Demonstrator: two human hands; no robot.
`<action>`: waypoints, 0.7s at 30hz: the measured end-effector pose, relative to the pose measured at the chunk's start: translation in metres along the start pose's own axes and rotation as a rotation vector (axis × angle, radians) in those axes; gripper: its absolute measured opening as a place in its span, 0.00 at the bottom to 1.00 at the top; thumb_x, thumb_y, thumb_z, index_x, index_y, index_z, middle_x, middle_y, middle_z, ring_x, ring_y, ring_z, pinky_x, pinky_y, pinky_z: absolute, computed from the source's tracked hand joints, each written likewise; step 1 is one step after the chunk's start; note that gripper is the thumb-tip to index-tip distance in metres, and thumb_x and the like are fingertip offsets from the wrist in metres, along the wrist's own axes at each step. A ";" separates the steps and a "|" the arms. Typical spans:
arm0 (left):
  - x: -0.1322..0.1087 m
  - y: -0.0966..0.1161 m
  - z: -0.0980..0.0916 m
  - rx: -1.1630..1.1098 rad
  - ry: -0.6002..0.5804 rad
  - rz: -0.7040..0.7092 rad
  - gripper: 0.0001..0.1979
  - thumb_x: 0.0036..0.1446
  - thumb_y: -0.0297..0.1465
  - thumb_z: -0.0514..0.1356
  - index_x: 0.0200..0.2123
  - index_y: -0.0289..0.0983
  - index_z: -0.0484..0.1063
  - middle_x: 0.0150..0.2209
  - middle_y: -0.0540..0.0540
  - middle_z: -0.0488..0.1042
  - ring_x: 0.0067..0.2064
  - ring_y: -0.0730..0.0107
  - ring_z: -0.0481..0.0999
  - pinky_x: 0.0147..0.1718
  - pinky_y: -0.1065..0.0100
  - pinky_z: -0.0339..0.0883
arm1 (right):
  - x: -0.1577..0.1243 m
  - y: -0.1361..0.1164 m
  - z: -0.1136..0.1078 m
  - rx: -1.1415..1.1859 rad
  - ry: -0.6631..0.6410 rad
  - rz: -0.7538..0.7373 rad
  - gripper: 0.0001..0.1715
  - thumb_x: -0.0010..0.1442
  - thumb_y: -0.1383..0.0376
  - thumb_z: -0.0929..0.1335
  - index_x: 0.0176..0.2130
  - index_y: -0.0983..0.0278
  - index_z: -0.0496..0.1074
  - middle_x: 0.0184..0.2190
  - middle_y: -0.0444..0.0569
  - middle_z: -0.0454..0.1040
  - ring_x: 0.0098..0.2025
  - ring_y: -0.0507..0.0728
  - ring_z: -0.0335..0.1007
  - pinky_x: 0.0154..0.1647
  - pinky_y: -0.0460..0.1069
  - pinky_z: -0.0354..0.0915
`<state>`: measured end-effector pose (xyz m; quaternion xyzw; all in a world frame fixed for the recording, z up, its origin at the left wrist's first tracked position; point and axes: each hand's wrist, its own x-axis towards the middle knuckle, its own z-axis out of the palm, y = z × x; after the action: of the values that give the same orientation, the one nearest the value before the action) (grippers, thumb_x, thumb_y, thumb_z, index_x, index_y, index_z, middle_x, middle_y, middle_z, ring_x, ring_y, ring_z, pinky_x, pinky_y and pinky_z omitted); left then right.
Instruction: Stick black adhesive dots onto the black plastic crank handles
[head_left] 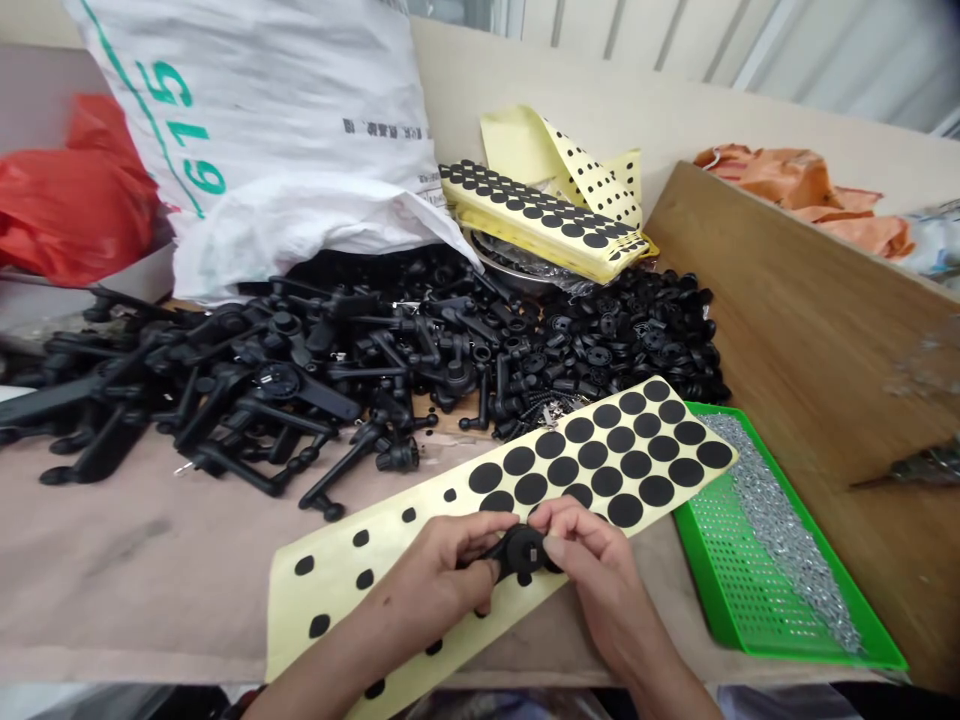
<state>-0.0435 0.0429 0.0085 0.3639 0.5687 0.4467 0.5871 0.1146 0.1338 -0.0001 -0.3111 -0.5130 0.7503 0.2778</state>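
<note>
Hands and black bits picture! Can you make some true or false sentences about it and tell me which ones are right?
1. The left hand and the right hand are both holding a small black plastic part. True.
2. The green tray is full of black dots. False: it holds small silver metal pieces.
3. The white sack is behind the pile of black plastic parts. True.
4. The red plastic bag is on the right side of the view. False: it is on the left side.
</note>
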 end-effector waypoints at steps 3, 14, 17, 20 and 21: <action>0.000 0.001 0.000 0.006 0.006 -0.010 0.21 0.51 0.26 0.54 0.50 0.38 0.72 0.24 0.52 0.68 0.24 0.73 0.66 0.26 0.71 0.64 | 0.000 0.001 -0.001 -0.004 0.002 -0.005 0.08 0.51 0.66 0.70 0.23 0.63 0.69 0.35 0.46 0.68 0.36 0.54 0.61 0.35 0.46 0.58; -0.001 0.003 0.001 -0.009 0.031 -0.006 0.20 0.54 0.31 0.56 0.51 0.37 0.71 0.30 0.48 0.72 0.29 0.68 0.70 0.27 0.69 0.67 | 0.000 0.004 -0.002 -0.046 -0.006 -0.034 0.07 0.52 0.66 0.69 0.23 0.63 0.69 0.35 0.46 0.68 0.37 0.55 0.61 0.36 0.46 0.57; -0.001 0.001 0.002 -0.003 0.050 -0.001 0.20 0.56 0.36 0.57 0.51 0.37 0.71 0.30 0.47 0.72 0.28 0.68 0.70 0.27 0.69 0.67 | 0.000 0.004 -0.002 -0.047 -0.010 -0.037 0.07 0.52 0.66 0.69 0.24 0.63 0.68 0.35 0.46 0.68 0.37 0.55 0.61 0.36 0.47 0.57; -0.001 0.000 0.002 0.021 0.068 -0.008 0.20 0.56 0.39 0.57 0.50 0.37 0.71 0.28 0.49 0.71 0.26 0.71 0.69 0.25 0.70 0.66 | 0.001 0.002 -0.001 -0.052 -0.017 -0.033 0.07 0.52 0.66 0.69 0.24 0.63 0.68 0.35 0.47 0.68 0.37 0.55 0.61 0.36 0.46 0.58; -0.001 0.001 0.002 0.030 0.074 -0.016 0.20 0.56 0.39 0.57 0.50 0.37 0.72 0.27 0.50 0.70 0.25 0.71 0.68 0.25 0.71 0.65 | 0.001 0.001 -0.001 -0.059 -0.020 -0.031 0.07 0.52 0.66 0.69 0.23 0.63 0.68 0.35 0.47 0.68 0.36 0.54 0.61 0.36 0.46 0.58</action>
<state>-0.0418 0.0422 0.0096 0.3513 0.5993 0.4466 0.5639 0.1147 0.1348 -0.0019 -0.3040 -0.5424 0.7334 0.2748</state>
